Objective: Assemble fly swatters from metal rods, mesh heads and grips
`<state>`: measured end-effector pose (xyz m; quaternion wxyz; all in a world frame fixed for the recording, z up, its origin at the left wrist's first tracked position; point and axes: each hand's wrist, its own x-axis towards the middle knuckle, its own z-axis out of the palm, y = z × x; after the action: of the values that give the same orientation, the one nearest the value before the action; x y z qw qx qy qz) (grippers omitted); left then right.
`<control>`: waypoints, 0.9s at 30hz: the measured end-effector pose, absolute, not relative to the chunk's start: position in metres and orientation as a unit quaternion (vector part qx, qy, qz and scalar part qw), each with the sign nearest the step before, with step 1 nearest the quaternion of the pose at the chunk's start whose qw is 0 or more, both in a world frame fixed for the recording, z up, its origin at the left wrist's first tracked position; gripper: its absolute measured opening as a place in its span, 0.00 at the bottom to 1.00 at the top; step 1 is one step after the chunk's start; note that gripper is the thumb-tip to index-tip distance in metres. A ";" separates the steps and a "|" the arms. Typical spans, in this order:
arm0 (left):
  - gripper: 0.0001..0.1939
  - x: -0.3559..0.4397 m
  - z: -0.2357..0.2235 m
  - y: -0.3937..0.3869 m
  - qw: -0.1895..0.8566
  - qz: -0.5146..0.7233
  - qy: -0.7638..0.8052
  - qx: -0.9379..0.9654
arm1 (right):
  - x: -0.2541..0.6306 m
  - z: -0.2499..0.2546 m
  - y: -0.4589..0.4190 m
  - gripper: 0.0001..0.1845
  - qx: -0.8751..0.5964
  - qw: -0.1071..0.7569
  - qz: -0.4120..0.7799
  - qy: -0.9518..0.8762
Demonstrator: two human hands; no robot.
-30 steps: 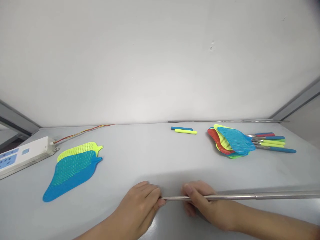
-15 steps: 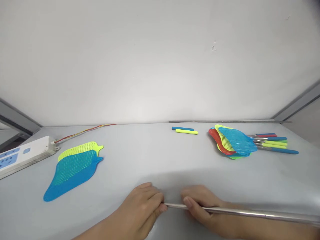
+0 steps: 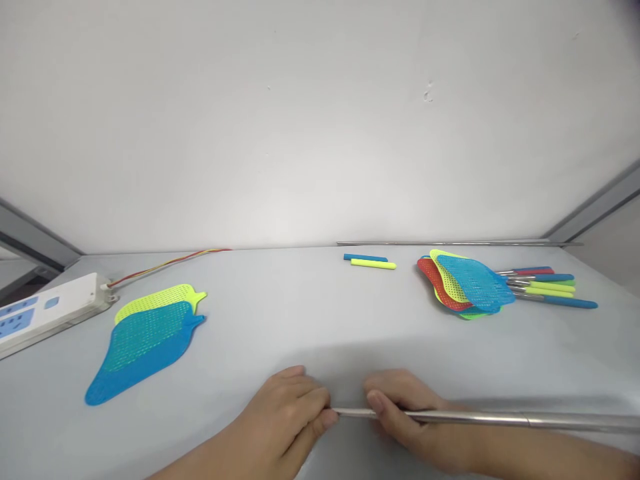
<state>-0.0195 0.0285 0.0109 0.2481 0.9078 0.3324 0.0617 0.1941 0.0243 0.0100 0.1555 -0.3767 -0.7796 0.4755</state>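
Note:
A thin stainless steel rod (image 3: 475, 418) lies across the front of the white table, running out of the picture at the right, with a step in its width near the right side. My right hand (image 3: 405, 413) grips it with thumb and fingers. My left hand (image 3: 285, 417) pinches its left end in the fingertips. The rod's tip is hidden there. Both hands stay low, close to the tabletop (image 3: 310, 333). Nothing else lies within reach of either hand.
At left lie mesh fly swatter heads (image 3: 140, 340) beside a white power strip (image 3: 50, 313) with a red-yellow wire (image 3: 165, 267). At the back right sit stacked swatter heads (image 3: 470, 283), coloured-grip rods (image 3: 550, 287), a long bare rod (image 3: 440, 243) and short blue and yellow sleeves (image 3: 370, 261).
The rod and both hands have shifted slightly toward me. The rod's right part has dropped lower in the picture and now lies almost level.

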 end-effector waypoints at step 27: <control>0.14 -0.017 0.009 0.029 0.241 0.070 0.353 0.901 | 0.192 0.008 0.029 0.24 -0.424 0.168 0.513 -0.727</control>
<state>-0.0173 0.0294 0.0086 0.2410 0.9014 0.3529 0.0698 0.1921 0.0293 0.0075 0.1677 -0.4240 -0.7274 0.5128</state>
